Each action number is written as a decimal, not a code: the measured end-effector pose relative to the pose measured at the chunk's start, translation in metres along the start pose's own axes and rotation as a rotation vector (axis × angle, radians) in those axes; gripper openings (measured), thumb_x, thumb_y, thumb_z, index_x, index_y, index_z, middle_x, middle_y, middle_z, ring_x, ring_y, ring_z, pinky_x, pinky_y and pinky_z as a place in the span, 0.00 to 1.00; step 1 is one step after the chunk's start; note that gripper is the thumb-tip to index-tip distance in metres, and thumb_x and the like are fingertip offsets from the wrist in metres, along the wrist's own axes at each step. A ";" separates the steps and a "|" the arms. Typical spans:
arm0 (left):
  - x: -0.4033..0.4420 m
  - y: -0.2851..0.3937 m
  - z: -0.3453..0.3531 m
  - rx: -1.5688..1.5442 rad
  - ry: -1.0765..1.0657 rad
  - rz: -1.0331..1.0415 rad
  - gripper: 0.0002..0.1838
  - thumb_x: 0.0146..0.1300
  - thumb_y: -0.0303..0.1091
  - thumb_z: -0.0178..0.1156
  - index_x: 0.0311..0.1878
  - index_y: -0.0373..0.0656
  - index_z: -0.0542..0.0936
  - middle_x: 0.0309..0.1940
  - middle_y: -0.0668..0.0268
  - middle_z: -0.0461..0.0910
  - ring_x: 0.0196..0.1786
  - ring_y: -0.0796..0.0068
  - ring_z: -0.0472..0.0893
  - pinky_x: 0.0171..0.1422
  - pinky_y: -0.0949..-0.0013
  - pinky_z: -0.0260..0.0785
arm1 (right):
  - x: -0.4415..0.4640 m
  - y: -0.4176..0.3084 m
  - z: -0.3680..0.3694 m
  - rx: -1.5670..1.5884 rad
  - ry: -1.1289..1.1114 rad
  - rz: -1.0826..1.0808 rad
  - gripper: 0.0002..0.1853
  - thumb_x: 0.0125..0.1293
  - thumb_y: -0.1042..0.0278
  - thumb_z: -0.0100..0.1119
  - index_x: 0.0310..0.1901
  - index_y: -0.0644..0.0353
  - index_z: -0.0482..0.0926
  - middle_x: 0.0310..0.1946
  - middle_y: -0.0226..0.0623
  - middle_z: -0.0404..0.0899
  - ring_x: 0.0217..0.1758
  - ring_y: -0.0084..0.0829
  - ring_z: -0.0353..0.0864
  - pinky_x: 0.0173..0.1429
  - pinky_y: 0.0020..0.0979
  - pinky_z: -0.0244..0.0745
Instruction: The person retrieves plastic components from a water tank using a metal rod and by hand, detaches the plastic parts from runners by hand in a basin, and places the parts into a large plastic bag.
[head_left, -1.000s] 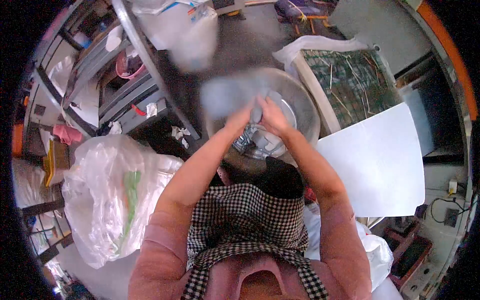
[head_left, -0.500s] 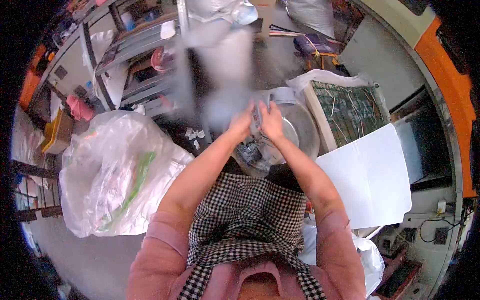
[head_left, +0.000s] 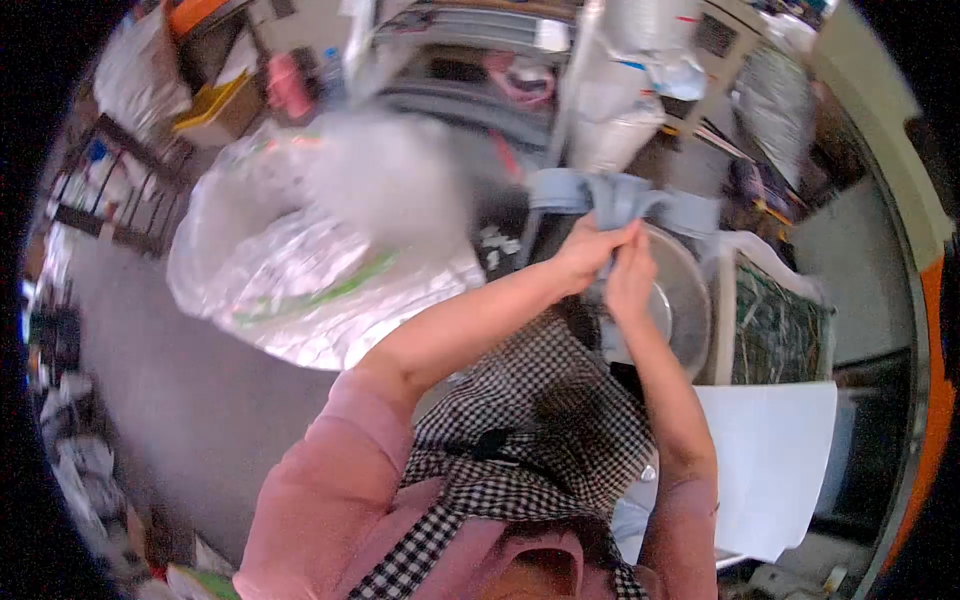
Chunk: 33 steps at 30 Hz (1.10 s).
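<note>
A soft-looking grey-blue piece [head_left: 617,198], perhaps cloth or plastic, rises from between my hands; its exact kind is unclear. My left hand [head_left: 586,254] is closed at its lower end. Fingers bent and pressed together, my right hand [head_left: 631,280] meets the left at the same piece. Both hands are over the left side of a round, shiny metal basin [head_left: 690,300]. More grey-blue parts flank the held piece, one on the left [head_left: 560,190] and one on the right [head_left: 692,212]. My wrists and forearms hide part of the basin.
On the left spreads a large clear plastic bag [head_left: 225,260] with a green stripe. A white board [head_left: 770,460] lies at the right, below a framed green mesh panel [head_left: 780,325]. White sacks [head_left: 625,110] stand at the back beside a metal rack [head_left: 480,25].
The view has turned left, so the basin and hands appear farther right. My hands are now together at the grey-blue piece, which stands up between them.
</note>
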<state>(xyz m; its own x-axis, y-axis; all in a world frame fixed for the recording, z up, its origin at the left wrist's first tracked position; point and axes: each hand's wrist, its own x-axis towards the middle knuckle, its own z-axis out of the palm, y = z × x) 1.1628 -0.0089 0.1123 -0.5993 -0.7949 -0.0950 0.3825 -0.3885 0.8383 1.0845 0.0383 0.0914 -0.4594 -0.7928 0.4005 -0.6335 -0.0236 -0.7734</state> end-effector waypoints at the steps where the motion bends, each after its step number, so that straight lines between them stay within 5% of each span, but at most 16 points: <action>1: -0.004 0.012 -0.001 -0.039 0.087 -0.024 0.20 0.57 0.39 0.59 0.48 0.37 0.71 0.41 0.65 0.76 0.45 0.73 0.73 0.48 0.68 0.66 | 0.004 -0.002 0.005 -0.110 0.073 -0.219 0.15 0.66 0.62 0.37 0.46 0.64 0.68 0.37 0.55 0.72 0.42 0.56 0.70 0.43 0.47 0.62; 2: -0.007 0.023 -0.006 -0.042 0.108 -0.015 0.20 0.57 0.39 0.59 0.48 0.37 0.71 0.41 0.65 0.76 0.45 0.73 0.73 0.48 0.68 0.66 | 0.008 -0.004 0.010 -0.222 0.161 -0.437 0.16 0.65 0.61 0.38 0.46 0.63 0.70 0.40 0.53 0.72 0.44 0.52 0.69 0.45 0.45 0.61; 4: -0.013 0.042 -0.017 -0.171 0.058 0.020 0.17 0.59 0.39 0.57 0.46 0.38 0.72 0.39 0.66 0.76 0.43 0.75 0.73 0.46 0.70 0.66 | 0.017 -0.028 0.018 -0.298 0.137 -0.492 0.16 0.65 0.62 0.38 0.47 0.62 0.70 0.42 0.50 0.70 0.46 0.49 0.68 0.47 0.43 0.60; 6: -0.008 0.051 -0.037 0.081 0.102 0.242 0.14 0.60 0.37 0.56 0.44 0.39 0.74 0.37 0.66 0.77 0.39 0.75 0.74 0.45 0.69 0.66 | 0.028 -0.049 0.025 -0.375 0.076 -0.617 0.16 0.65 0.63 0.39 0.49 0.62 0.70 0.46 0.47 0.68 0.48 0.46 0.67 0.50 0.41 0.59; 7: -0.023 0.072 -0.037 0.265 0.243 0.329 0.14 0.62 0.39 0.52 0.45 0.39 0.74 0.38 0.64 0.77 0.39 0.74 0.74 0.46 0.69 0.66 | 0.034 -0.058 0.027 -0.363 0.026 -0.690 0.17 0.65 0.64 0.39 0.49 0.63 0.70 0.47 0.47 0.68 0.49 0.45 0.67 0.52 0.41 0.60; 9: -0.024 0.088 -0.091 1.390 0.404 0.663 0.19 0.63 0.47 0.45 0.44 0.42 0.75 0.33 0.59 0.78 0.35 0.67 0.76 0.44 0.64 0.65 | 0.044 -0.083 0.030 0.178 -0.330 -0.527 0.18 0.65 0.64 0.41 0.52 0.64 0.69 0.47 0.49 0.68 0.51 0.44 0.67 0.55 0.37 0.61; 10: -0.029 0.111 -0.128 1.400 0.476 0.638 0.20 0.63 0.48 0.45 0.43 0.42 0.76 0.31 0.61 0.79 0.33 0.68 0.76 0.41 0.65 0.66 | 0.050 -0.086 0.023 0.231 -0.367 -0.548 0.18 0.66 0.64 0.42 0.53 0.64 0.69 0.43 0.47 0.73 0.47 0.38 0.73 0.53 0.32 0.66; 12: -0.040 0.156 -0.201 1.411 0.617 0.581 0.21 0.63 0.49 0.43 0.40 0.44 0.79 0.27 0.64 0.79 0.28 0.71 0.75 0.36 0.66 0.66 | 0.061 -0.085 -0.009 0.442 -0.652 -0.190 0.16 0.66 0.65 0.43 0.49 0.64 0.72 0.31 0.37 0.79 0.33 0.24 0.79 0.41 0.23 0.73; 13: -0.069 0.193 -0.160 1.158 0.795 0.404 0.17 0.64 0.44 0.44 0.48 0.47 0.76 0.29 0.62 0.79 0.29 0.68 0.77 0.37 0.66 0.67 | 0.067 -0.067 -0.021 0.350 -0.574 -0.206 0.15 0.66 0.65 0.44 0.47 0.65 0.74 0.30 0.37 0.79 0.32 0.24 0.79 0.41 0.23 0.73; 15: -0.075 0.221 -0.219 1.197 0.944 0.453 0.19 0.61 0.47 0.48 0.44 0.43 0.76 0.29 0.61 0.79 0.28 0.67 0.77 0.37 0.65 0.68 | 0.086 0.000 -0.046 0.302 -0.429 -0.103 0.14 0.64 0.63 0.47 0.42 0.65 0.77 0.28 0.37 0.80 0.31 0.24 0.80 0.39 0.24 0.74; 18: -0.102 0.282 -0.317 1.483 1.304 0.400 0.24 0.56 0.52 0.53 0.40 0.37 0.77 0.29 0.60 0.80 0.27 0.65 0.77 0.36 0.64 0.69 | 0.085 0.119 -0.086 -0.012 -0.309 0.123 0.13 0.60 0.63 0.51 0.39 0.63 0.78 0.28 0.41 0.79 0.32 0.28 0.80 0.40 0.28 0.73; 22: -0.108 0.330 -0.379 1.945 1.878 -0.055 0.32 0.49 0.58 0.59 0.34 0.29 0.77 0.30 0.58 0.80 0.25 0.62 0.77 0.35 0.64 0.71 | 0.040 0.284 -0.091 -0.418 -0.435 0.274 0.16 0.55 0.60 0.55 0.41 0.62 0.78 0.34 0.47 0.78 0.39 0.39 0.78 0.44 0.36 0.72; 24: -0.055 0.279 -0.345 2.182 1.676 0.148 0.32 0.49 0.57 0.60 0.34 0.29 0.77 0.32 0.57 0.80 0.26 0.60 0.77 0.36 0.62 0.71 | 0.004 0.341 -0.071 -0.529 -0.601 0.363 0.23 0.54 0.57 0.59 0.48 0.64 0.73 0.39 0.49 0.77 0.45 0.42 0.76 0.47 0.36 0.70; 27: 0.071 0.097 -0.242 2.229 0.615 0.561 0.23 0.52 0.49 0.55 0.38 0.35 0.76 0.37 0.54 0.77 0.33 0.57 0.76 0.41 0.59 0.69 | -0.039 0.392 -0.023 -0.579 -0.808 0.524 0.39 0.49 0.52 0.63 0.58 0.66 0.60 0.44 0.59 0.71 0.49 0.51 0.72 0.54 0.40 0.66; 30: 0.159 -0.072 -0.161 2.145 -0.291 0.365 0.17 0.55 0.42 0.51 0.43 0.41 0.74 0.42 0.52 0.74 0.40 0.54 0.76 0.45 0.56 0.68 | -0.108 0.487 0.048 -0.599 -0.619 0.437 0.42 0.47 0.51 0.64 0.59 0.65 0.55 0.46 0.61 0.69 0.47 0.54 0.72 0.54 0.43 0.66; 33: 0.205 -0.200 -0.123 1.901 -0.698 0.091 0.15 0.56 0.39 0.49 0.45 0.44 0.74 0.45 0.53 0.72 0.47 0.54 0.73 0.51 0.56 0.65 | -0.085 0.433 0.041 -0.503 -0.727 0.679 0.44 0.47 0.54 0.65 0.60 0.64 0.51 0.48 0.59 0.66 0.49 0.54 0.70 0.54 0.46 0.66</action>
<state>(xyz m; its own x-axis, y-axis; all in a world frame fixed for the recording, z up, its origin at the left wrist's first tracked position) 1.0502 -0.1515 -0.1407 -0.9180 -0.3189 -0.2358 -0.3761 0.8888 0.2621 0.8745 0.0710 -0.2980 -0.4366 -0.7192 -0.5406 -0.6451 0.6690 -0.3691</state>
